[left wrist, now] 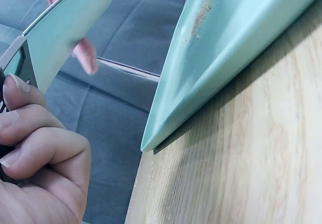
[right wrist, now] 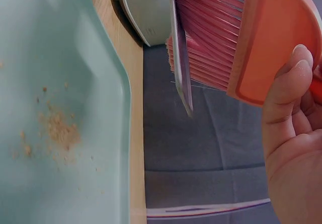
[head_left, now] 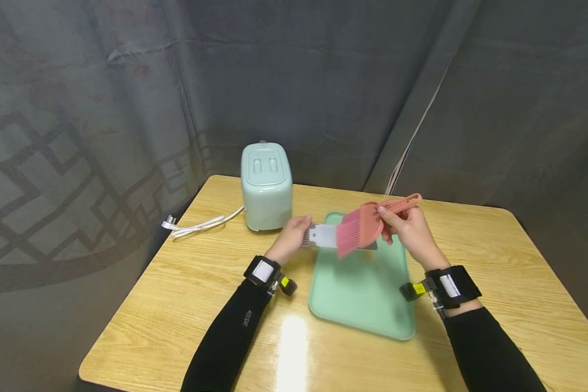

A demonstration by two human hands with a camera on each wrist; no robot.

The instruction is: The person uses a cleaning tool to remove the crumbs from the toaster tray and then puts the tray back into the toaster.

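Note:
My left hand grips the grey end of a flat metal crumb tray, its fingers curled round it in the left wrist view. My right hand pinches a pink hand brush near the base of its looped handle. The brush's bristles lie against the metal plate's face and fan past its edge. Both are raised over the far part of a mint-green serving tray. On that tray lies a small heap of brown crumbs, with loose bits scattered round it.
A mint toaster with a lidded top stands at the back of the wooden table. Its white cord and plug lie to the left. A grey curtain hangs behind the table's far edge.

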